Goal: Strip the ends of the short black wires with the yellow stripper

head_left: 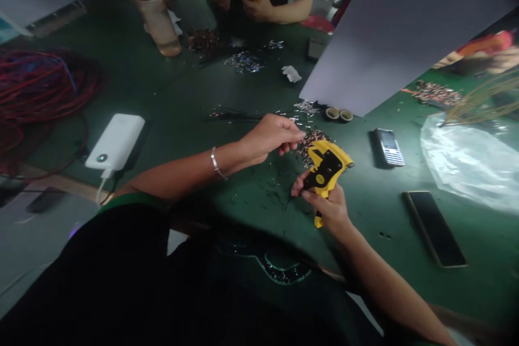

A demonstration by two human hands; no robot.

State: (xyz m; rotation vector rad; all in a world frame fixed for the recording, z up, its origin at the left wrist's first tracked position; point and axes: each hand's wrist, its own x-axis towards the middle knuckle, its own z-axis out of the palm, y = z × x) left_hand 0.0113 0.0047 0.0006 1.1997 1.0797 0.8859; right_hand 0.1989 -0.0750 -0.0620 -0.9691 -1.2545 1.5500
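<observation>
My right hand (330,205) is wrapped round the handles of a yellow and black wire stripper (333,162), its head tilted up and away from me. My left hand (272,134) is closed in a pinch to the left of the tool; whatever lies between its fingertips is too small to make out. Just beyond the tool is a pile of small copper-coloured terminals (316,138), partly covered by it. Behind my left hand lie several thin black wires (239,114). Dark wire scraps (278,192) are scattered on the green table (243,211) below.
On the left are a white power bank (115,141) with a cable and a coil of red wire (36,86). To the right lie a keypad phone (389,147), a smartphone (436,228) and a clear plastic bag (466,165). A grey panel (389,32) stands near two tape rolls (339,114). Co-workers sit opposite.
</observation>
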